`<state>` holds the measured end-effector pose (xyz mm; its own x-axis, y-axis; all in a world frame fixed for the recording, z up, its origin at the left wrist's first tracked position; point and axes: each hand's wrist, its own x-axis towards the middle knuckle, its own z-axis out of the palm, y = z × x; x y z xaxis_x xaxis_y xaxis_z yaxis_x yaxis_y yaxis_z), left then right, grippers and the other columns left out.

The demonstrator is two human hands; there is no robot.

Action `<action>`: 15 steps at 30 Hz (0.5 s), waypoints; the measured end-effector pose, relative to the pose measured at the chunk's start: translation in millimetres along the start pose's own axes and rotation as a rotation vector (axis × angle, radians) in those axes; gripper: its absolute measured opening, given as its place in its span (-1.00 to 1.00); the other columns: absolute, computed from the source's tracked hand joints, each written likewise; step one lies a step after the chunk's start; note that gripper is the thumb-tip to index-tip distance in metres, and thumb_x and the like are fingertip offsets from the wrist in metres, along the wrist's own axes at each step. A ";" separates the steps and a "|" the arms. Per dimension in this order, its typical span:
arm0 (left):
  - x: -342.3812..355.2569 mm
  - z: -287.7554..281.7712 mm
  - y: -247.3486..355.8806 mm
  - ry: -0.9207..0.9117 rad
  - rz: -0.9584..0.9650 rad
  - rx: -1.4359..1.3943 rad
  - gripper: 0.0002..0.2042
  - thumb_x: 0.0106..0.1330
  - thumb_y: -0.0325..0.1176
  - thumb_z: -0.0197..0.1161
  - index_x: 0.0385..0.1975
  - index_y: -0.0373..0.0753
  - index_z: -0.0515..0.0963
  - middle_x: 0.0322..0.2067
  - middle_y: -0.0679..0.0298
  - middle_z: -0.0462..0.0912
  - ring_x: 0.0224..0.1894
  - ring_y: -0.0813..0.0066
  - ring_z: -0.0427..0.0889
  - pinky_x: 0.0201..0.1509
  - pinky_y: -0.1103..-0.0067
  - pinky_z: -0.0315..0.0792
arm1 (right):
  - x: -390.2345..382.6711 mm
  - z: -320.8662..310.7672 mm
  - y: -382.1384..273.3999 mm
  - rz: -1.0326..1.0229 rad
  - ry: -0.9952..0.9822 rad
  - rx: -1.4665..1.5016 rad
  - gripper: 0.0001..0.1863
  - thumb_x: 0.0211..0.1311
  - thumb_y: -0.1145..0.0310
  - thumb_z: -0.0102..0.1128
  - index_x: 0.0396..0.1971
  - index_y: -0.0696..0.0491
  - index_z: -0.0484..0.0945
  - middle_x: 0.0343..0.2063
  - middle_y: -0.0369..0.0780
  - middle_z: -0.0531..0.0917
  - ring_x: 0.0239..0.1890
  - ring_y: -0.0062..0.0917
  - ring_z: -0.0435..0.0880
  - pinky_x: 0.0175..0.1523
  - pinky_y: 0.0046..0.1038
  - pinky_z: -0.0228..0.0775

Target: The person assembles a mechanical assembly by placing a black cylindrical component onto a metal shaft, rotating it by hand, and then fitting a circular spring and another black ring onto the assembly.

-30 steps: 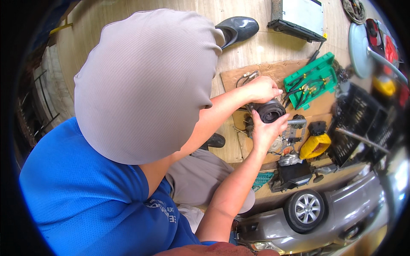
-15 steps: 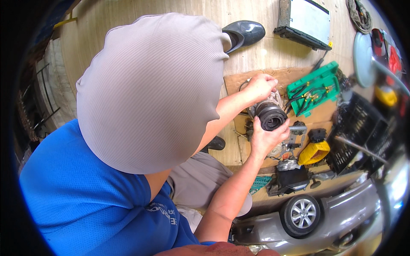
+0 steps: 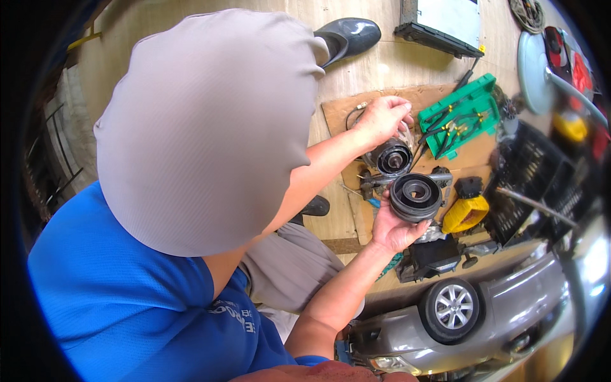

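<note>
Pulley point(image 3: 415, 200), one, sits in the right hand point(image 3: 396, 232) near one machine unit point(image 3: 384, 156).

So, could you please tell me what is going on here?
The person's right hand holds a black grooved pulley, apart from the compressor-like metal unit. The left hand is at that unit, curled; whether it touches is unclear. An open green tool case with pliers lies nearby on the cardboard.
</note>
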<state>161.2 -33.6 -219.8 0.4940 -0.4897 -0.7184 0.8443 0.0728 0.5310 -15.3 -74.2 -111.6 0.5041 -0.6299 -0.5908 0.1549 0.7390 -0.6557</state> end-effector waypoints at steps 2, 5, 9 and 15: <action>-0.7 1.9 0.5 0.019 0.003 -0.007 -0.67 0.45 -0.23 0.09 0.03 -0.34 0.50 -0.29 0.19 0.66 -0.41 0.59 0.57 -0.41 0.66 0.52 | -2.6 -3.4 0.0 -0.014 0.023 0.010 -0.15 -0.04 -0.12 0.43 0.27 -0.12 0.34 0.20 -0.17 0.46 0.18 -0.19 0.44 0.08 -0.08 0.40; -1.5 3.2 0.1 0.034 -0.014 -0.015 -0.69 0.46 -0.26 0.08 0.02 -0.36 0.50 -0.30 0.19 0.67 -0.41 0.59 0.58 -0.42 0.69 0.51 | -3.1 -9.6 0.3 -0.011 0.022 0.056 -0.13 -0.06 -0.13 0.44 0.27 -0.12 0.33 0.19 -0.15 0.46 0.15 -0.12 0.45 0.05 -0.10 0.41; -2.8 3.2 -2.7 0.040 -0.006 0.039 -0.69 0.45 -0.27 0.07 0.02 -0.36 0.51 -0.30 0.19 0.67 -0.40 0.59 0.58 -0.42 0.69 0.50 | -3.4 -15.1 -0.4 -0.006 -0.004 0.083 -0.12 -0.07 -0.14 0.45 0.27 -0.12 0.34 0.18 -0.14 0.46 0.12 -0.06 0.46 0.03 -0.12 0.42; -1.6 3.9 -4.5 0.040 -0.007 0.028 -0.70 0.45 -0.27 0.07 0.01 -0.35 0.52 -0.32 0.20 0.66 -0.40 0.60 0.57 -0.42 0.70 0.50 | -4.8 -15.5 0.5 -0.007 -0.007 0.071 -0.10 -0.08 -0.14 0.46 0.28 -0.12 0.32 0.18 -0.13 0.46 0.11 -0.05 0.47 0.03 -0.13 0.42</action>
<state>155.8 -36.5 -219.3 0.4961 -0.4552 -0.7394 0.8421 0.0447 0.5375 -30.8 -74.5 -116.3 0.5089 -0.6339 -0.5824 0.2181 0.7495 -0.6251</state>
